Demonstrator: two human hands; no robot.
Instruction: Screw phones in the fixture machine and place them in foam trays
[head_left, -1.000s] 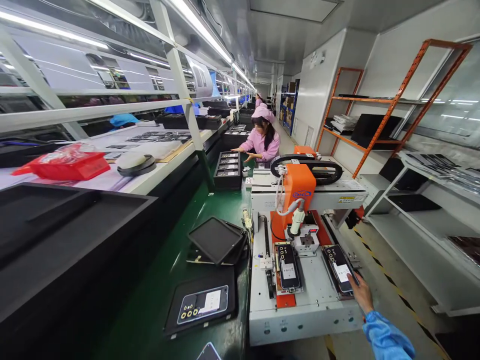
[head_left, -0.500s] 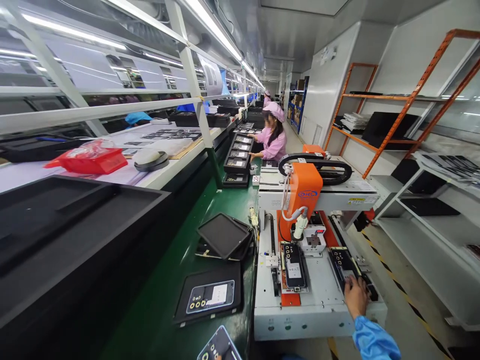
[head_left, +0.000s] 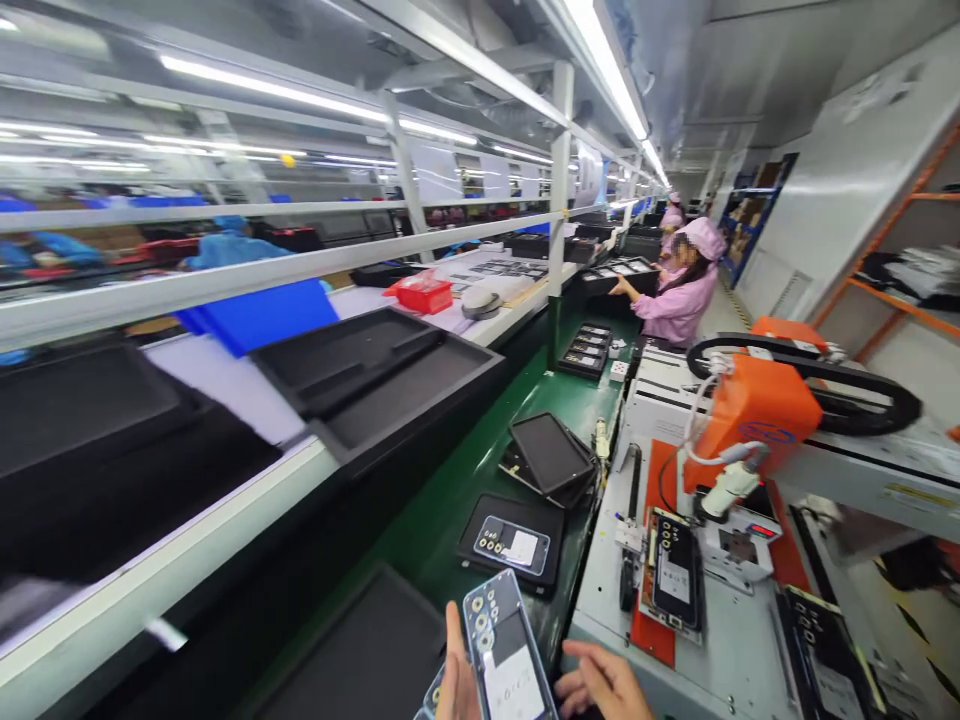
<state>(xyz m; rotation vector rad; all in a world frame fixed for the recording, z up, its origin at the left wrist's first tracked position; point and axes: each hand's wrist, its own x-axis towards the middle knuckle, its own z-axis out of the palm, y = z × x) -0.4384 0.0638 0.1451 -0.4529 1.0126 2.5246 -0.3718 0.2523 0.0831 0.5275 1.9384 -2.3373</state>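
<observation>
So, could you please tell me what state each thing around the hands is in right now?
Left hand: gripping the phone back, camera holes up.
Right hand: open, beside it, holding nothing.
Black tray on green belt: one phone back inside.
Left fixture: loaded.
Right fixture: loaded.

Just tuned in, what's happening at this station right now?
A person at a phone assembly line holds a phone back cover upright in the left hand, camera holes facing up. The right hand hovers open beside it, at the front edge of the orange screw-fastening machine. One phone sits in the machine's left fixture, another in the right. On the green conveyor belt, a further cover lies in a black tray. A co-worker in pink handles trays farther down.
</observation>
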